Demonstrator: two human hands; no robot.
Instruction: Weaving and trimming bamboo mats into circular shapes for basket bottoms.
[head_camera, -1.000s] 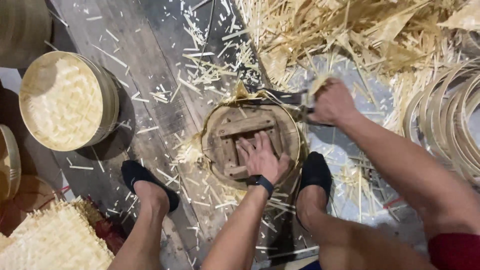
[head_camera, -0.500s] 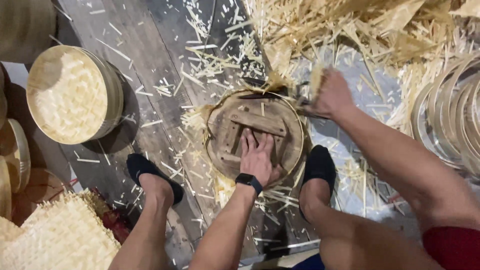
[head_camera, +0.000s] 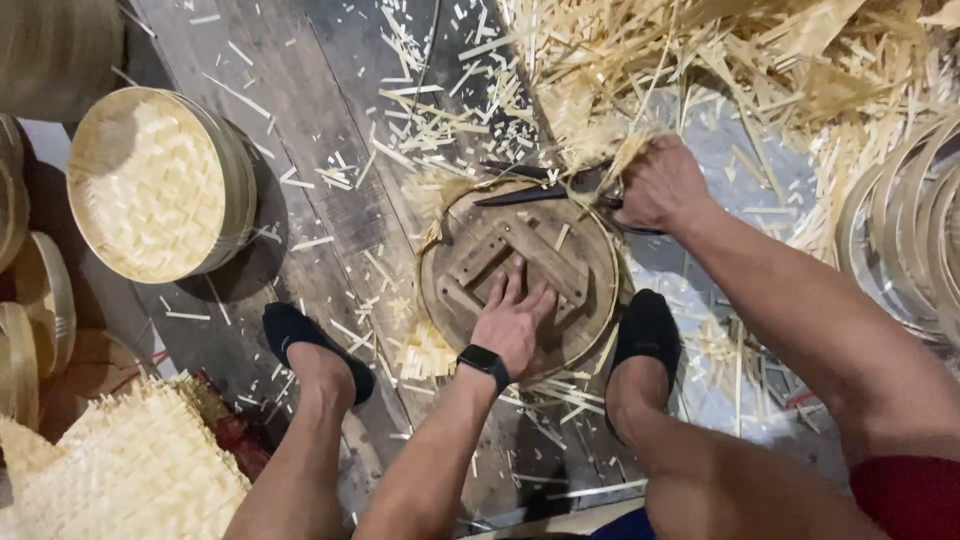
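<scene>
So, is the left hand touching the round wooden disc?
Touching. The head view shows the left hand lying flat, palm down, on the round wooden disc, with no gap visible.

Single head view, looking steeply down, close over floor (head_camera: 300, 200).

We sit with the round wooden form (head_camera: 520, 275) on the floor (head_camera: 330, 200) between our feet. Our left hand (head_camera: 515, 320) lies flat on it; our right hand (head_camera: 660, 185) grips shears (head_camera: 545, 190) at its far edge. A woven basket lid (head_camera: 150, 185) sits to the left, hoops (head_camera: 900, 240) to the right, strips (head_camera: 700, 60) behind.
</scene>
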